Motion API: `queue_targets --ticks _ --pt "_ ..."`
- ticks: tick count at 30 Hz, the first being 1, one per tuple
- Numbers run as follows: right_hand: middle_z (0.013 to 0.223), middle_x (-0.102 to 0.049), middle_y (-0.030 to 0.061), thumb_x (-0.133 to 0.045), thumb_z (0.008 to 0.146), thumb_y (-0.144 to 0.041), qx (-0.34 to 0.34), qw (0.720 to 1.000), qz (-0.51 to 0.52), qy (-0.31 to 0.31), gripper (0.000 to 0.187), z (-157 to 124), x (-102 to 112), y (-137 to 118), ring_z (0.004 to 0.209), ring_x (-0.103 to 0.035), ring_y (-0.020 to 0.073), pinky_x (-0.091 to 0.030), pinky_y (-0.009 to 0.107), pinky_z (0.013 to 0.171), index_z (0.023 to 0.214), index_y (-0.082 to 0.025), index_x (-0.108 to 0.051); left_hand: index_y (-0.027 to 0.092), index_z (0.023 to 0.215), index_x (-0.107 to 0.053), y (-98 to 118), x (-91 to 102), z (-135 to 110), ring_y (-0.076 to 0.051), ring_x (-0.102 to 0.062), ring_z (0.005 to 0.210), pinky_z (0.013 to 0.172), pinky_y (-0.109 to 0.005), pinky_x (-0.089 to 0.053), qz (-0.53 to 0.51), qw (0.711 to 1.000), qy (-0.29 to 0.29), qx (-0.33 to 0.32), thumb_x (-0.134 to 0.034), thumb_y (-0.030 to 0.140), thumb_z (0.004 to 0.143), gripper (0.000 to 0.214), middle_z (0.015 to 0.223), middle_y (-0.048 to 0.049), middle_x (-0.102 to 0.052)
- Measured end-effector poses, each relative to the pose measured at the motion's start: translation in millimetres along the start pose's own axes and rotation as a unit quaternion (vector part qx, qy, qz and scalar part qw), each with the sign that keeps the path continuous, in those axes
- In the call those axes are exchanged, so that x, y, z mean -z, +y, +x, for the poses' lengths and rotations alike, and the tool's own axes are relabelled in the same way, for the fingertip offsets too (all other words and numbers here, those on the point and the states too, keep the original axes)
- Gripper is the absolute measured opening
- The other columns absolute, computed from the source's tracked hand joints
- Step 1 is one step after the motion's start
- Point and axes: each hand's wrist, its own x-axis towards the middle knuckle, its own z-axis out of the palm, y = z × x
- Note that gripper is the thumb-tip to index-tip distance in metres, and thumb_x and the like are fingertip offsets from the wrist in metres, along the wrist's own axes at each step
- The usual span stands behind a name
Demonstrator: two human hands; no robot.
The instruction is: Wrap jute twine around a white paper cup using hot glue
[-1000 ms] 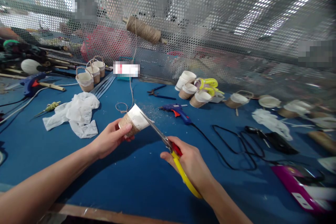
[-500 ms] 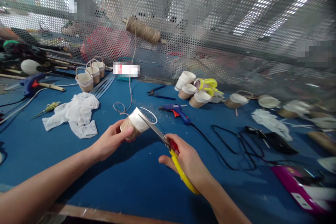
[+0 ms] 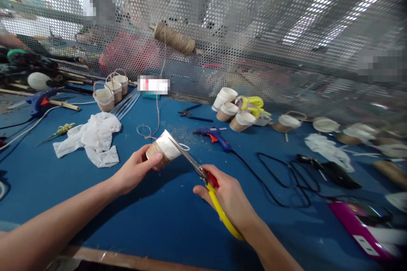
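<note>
Tilted in my left hand [image 3: 140,167] is a white paper cup [image 3: 171,146], its lower part wrapped in brown twine. My thumb presses on the wrapped side, and the other fingers are mostly hidden behind it. A pair of scissors [image 3: 194,163] with a yellow and red handle is in my right hand [image 3: 224,192]. Its blades lie at the cup's rim, where a thin white strip [image 3: 185,147] curls off the edge. From the cup, twine [image 3: 158,112] runs over the table up to a spool [image 3: 174,39] on the mesh panel.
On the blue table [image 3: 152,220], a glue gun [image 3: 213,136] and pliers [image 3: 194,113] lie beyond my hands. White lace cloth [image 3: 95,135] and small handled baskets [image 3: 104,99] are on the left. More cups [image 3: 242,120], a black cord [image 3: 270,186] and a purple power strip [image 3: 358,230] lie right.
The white strip curling from the cup's rim is flatter and smaller than before. Both hands keep nearly the same place, with the scissors still at the rim.
</note>
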Motion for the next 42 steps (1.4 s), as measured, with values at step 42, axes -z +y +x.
queue_targets --ticks 42 --pt "0.068 -0.062 0.0003 -0.059 0.073 -0.045 0.011 0.999 0.017 0.027 0.03 -1.1 0.0 1.9 0.056 -0.056 0.0143 -0.046 0.025 0.055 0.088 -0.019 -0.057 0.014 0.096 -0.062 5.3 2.3 3.7 -0.015 -0.057 0.067 0.062 -0.026 -0.041 -0.137 0.989 -0.013 0.058 -0.065 0.044 0.071 0.039 0.084 -0.008 -0.064"
